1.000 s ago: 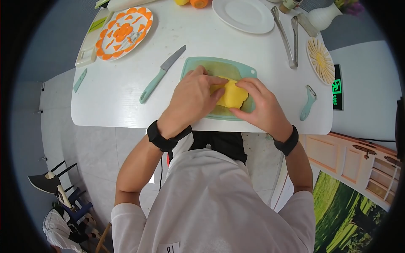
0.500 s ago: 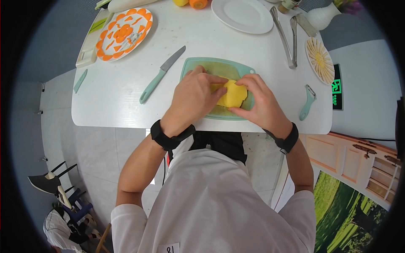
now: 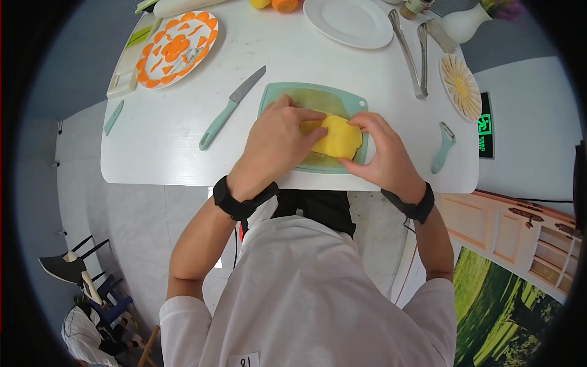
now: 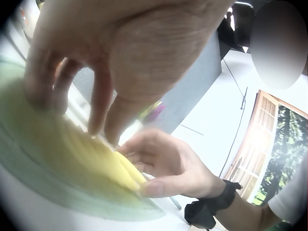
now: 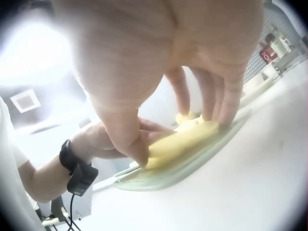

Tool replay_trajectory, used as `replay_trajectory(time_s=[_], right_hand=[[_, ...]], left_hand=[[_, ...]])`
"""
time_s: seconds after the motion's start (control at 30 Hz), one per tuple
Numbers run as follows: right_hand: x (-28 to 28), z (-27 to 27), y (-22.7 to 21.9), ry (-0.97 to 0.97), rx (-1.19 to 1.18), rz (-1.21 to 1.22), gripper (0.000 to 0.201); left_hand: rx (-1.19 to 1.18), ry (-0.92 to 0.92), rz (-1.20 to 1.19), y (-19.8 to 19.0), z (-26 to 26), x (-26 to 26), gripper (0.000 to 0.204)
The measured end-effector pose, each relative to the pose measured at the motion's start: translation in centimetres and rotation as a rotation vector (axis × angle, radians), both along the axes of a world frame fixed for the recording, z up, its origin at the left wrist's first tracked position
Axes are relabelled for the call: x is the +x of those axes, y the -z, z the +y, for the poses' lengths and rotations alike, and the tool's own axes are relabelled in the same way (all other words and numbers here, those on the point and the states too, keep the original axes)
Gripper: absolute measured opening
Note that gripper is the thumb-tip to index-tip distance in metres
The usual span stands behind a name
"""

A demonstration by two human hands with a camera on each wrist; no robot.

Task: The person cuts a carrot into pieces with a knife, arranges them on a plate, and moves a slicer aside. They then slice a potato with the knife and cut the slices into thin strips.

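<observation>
On a pale green cutting board near the table's front edge lie thin yellow slices, overlapping one another in a row. My left hand pinches the row from the left, index finger and thumb at a slice's edge; its other fingertips come down on the slices in the left wrist view. The right hand grips the right end of the row, with the thumb on the near edge and fingers on the far edge. In the right wrist view the yellow slices lie low over the board.
A knife lies left of the board, a peeler to the right. Further back are metal tongs, a white plate, a plate with orange pieces, and a small plate of pale strips.
The right hand and the slices under it have shifted slightly right over the board. My left hand stays nearly in place on the row.
</observation>
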State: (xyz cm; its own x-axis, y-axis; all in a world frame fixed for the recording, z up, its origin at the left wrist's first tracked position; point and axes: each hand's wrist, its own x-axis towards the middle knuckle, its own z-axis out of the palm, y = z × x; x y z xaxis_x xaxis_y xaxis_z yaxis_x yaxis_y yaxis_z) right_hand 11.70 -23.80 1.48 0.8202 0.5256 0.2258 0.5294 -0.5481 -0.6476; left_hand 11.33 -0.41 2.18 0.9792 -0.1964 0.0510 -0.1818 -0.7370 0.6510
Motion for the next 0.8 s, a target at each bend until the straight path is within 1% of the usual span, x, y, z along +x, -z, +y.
replay_trajectory(time_s=[0.03, 0.17, 0.23, 0.27, 0.37, 0.43, 0.47, 0.57, 0.67, 0.73, 0.8], right_hand=[[-0.1, 0.0, 0.1, 0.003, 0.005, -0.016, 0.059], [-0.3, -0.2, 0.3, 0.032, 0.053, 0.054, 0.06], [-0.5, -0.2, 0.3, 0.023, 0.065, 0.097, 0.061], [-0.5, -0.1, 0.2, 0.017, 0.042, 0.067, 0.061], [-0.8, 0.3, -0.3, 0.013, -0.03, -0.001, 0.06], [-1.0, 0.4, -0.6, 0.024, -0.08, -0.02, 0.06], [-1.0, 0.5, -0.5, 0.023, -0.06, -0.027, 0.061], [-1.2, 0.9, 0.2, 0.033, -0.019, -0.045, 0.062], [-1.5, 1.0, 0.8, 0.048, -0.018, -0.058, 0.063], [-1.5, 1.0, 0.9, 0.045, -0.018, -0.062, 0.062], [-1.8, 0.9, 1.0, 0.059, -0.016, -0.016, 0.062]], left_hand=[[-0.003, 0.001, -0.034, 0.0, 0.2, -0.3, 0.031], [-0.073, 0.031, -0.109, 0.2, 0.6, -1.1, 0.034], [-0.047, 0.09, -0.099, -0.1, 0.8, -1.3, 0.033], [-0.034, 0.122, -0.098, -0.3, 0.8, -1.3, 0.032], [-0.039, 0.128, -0.106, 0.0, 0.4, -1.3, 0.031], [-0.004, 0.142, -0.085, -0.1, 0.4, -1.2, 0.035], [0.013, 0.148, -0.073, -0.2, 0.4, -1.3, 0.037], [0.082, 0.178, -0.276, -0.3, 0.1, -1.8, 0.048], [0.079, 0.239, -0.256, 1.4, 0.2, -2.7, 0.054], [0.143, 0.28, -0.255, 1.7, 0.1, -3.2, 0.055], [0.182, 0.304, -0.247, 1.8, -0.1, -3.6, 0.056]])
